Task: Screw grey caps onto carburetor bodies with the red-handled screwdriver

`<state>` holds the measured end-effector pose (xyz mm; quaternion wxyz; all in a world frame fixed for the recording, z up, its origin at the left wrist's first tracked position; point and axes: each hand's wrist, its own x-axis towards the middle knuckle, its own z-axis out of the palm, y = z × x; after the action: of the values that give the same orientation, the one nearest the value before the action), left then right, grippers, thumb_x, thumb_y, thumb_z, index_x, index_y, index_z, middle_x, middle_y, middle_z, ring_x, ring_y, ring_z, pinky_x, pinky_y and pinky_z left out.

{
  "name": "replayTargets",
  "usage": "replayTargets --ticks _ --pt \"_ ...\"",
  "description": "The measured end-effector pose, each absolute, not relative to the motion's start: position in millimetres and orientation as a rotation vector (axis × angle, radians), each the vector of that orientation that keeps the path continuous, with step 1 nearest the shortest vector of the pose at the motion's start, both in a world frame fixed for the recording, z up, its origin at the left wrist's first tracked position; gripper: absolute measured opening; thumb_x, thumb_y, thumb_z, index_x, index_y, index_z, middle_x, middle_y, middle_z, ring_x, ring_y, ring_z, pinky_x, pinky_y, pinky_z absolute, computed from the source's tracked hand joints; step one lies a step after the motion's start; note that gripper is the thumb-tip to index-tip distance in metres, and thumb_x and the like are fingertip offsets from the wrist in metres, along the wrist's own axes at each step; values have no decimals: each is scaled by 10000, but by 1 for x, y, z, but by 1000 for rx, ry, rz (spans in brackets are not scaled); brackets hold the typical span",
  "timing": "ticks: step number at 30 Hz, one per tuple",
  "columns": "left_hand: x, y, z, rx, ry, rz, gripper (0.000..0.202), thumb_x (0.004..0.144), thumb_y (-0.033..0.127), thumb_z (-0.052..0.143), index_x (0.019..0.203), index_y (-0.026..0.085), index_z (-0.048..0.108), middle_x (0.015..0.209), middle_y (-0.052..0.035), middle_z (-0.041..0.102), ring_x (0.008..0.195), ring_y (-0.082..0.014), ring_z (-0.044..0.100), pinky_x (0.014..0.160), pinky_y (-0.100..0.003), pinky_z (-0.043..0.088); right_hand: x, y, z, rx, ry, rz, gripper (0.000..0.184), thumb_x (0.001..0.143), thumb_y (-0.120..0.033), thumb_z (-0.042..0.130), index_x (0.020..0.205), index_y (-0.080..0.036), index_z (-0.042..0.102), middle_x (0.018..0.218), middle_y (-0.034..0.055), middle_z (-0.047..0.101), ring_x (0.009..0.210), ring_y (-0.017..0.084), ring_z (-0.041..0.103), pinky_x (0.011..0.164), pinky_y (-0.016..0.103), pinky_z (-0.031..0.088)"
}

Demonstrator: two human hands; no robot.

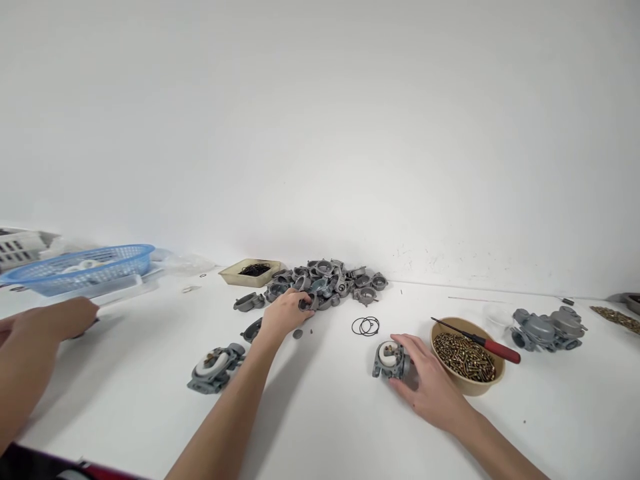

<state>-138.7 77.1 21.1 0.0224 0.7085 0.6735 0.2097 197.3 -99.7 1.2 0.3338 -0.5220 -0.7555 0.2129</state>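
My left hand [285, 313] reaches far forward to the near edge of a heap of grey metal castings [325, 280], its fingers closed on one casting there. My right hand [425, 380] rests on the white table [325, 413] and grips a grey carburettor body [391, 360] with a white disc on top. Two thin black rubber rings [365, 326] lie between the hands. Another carburettor body [215, 368] sits left of my left forearm.
A tan bowl of brass screws [467, 360] with a red-handled screwdriver [480, 341] across it stands by my right hand. Further right sit an assembled carburettor [547, 330] and loose screws [617, 319]. Another person's hand [55, 320] is at left, near a blue basket [80, 268]. A beige tray of rings [253, 272] sits behind.
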Motion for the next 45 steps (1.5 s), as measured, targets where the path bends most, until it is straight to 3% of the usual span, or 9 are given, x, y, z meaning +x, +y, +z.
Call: replayTargets --ticks 4,10,17,24,31,34,38,42,45 --pt "-134 75 28 2093 1977 807 139 761 368 745 825 245 757 1159 -84 741 1077 -369 684 838 -385 554 196 -100 3 -1394 -1970 591 622 907 -262 646 1504 -263 473 1520 124 530 1402 292 541 1200 493 448" --pt "-120 62 49 1875 1518 1024 390 729 584 787 817 215 697 783 -77 748 889 -351 718 825 -436 566 197 -101 3 -1384 -1966 591 629 905 -248 652 1506 -273 467 1540 125 505 1408 296 536 1206 510 438" --pt "-45 16 49 1603 778 957 695 607 778 860 861 156 679 883 -108 778 781 -268 740 778 -418 612 200 -101 3 -1235 -1898 547 733 912 -312 695 1569 -300 372 1557 126 495 1422 297 521 1127 492 512" --pt "-9 -20 43 1301 517 767 528 668 532 980 845 133 682 847 -71 734 729 -177 707 722 -303 607 200 -98 3 -1047 -1714 353 535 950 -333 685 1450 -276 502 1228 81 731 1066 239 720 866 356 608" --pt "-9 -19 42 1253 574 743 591 612 493 1023 896 155 631 932 -37 723 719 -132 698 674 -238 595 205 -95 5 -1061 -1730 221 530 947 -347 697 1458 -264 580 1073 58 752 845 198 693 745 313 612" --pt "-8 -19 42 1241 629 785 691 550 391 1059 976 209 546 862 23 711 683 -138 704 648 -245 592 206 -95 11 -1077 -1763 267 514 956 -310 681 1455 -225 592 1063 70 744 851 192 684 750 311 613" --pt "-10 -17 44 1311 706 758 822 540 326 1045 1206 227 573 789 52 695 674 -170 722 666 -282 596 209 -96 19 -1102 -1833 363 501 976 -307 643 1463 -204 588 1100 86 735 933 203 686 753 312 612" --pt "-14 -13 43 1484 748 669 742 644 402 961 1274 164 651 647 58 635 622 -199 700 610 -297 559 211 -97 23 -1150 -1904 408 501 988 -314 615 1475 -204 575 1097 83 733 926 205 675 747 321 612" --pt "-19 -8 38 1706 784 714 647 680 388 927 1256 190 710 628 64 583 594 -167 615 585 -279 498 213 -98 23 -1177 -1947 404 509 998 -328 598 1491 -209 553 1100 83 729 921 211 666 770 340 608"
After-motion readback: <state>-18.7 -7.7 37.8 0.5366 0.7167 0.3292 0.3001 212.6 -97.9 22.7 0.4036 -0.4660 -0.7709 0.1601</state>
